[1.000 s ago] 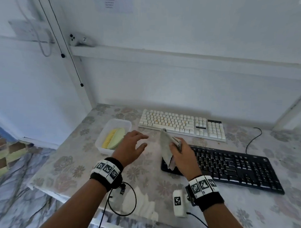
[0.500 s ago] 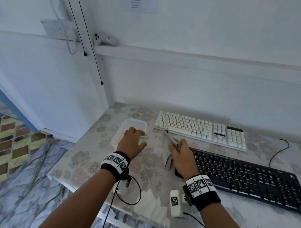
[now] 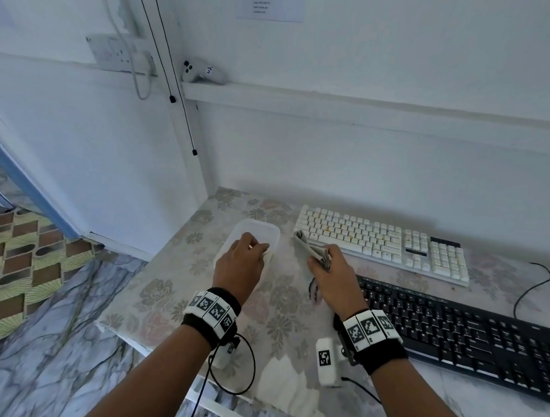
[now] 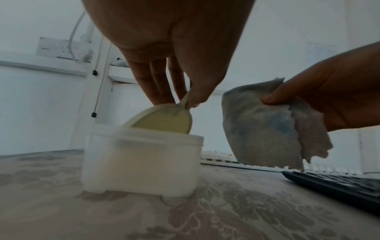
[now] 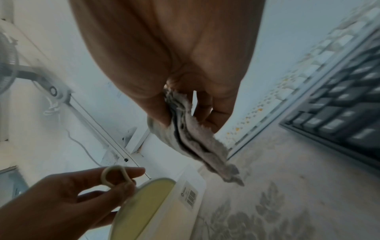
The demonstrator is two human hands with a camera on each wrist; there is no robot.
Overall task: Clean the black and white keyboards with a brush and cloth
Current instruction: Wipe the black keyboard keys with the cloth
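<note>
White walls back a floral worktop [image 3: 158, 294] in the head view, where the white keyboard [image 3: 381, 240] lies behind the black keyboard [image 3: 462, 333] and the left hand [image 3: 239, 264] reaches into a clear tub [image 3: 274, 236]. From the left wrist, its thumb and fingers pinch the loop of a pale yellow brush [image 4: 164, 121] tilted half out of the tub. From the right wrist, the right hand [image 5: 172, 53] grips a folded cloth [image 5: 195, 141] hanging above the worktop near the keyboards.
</note>
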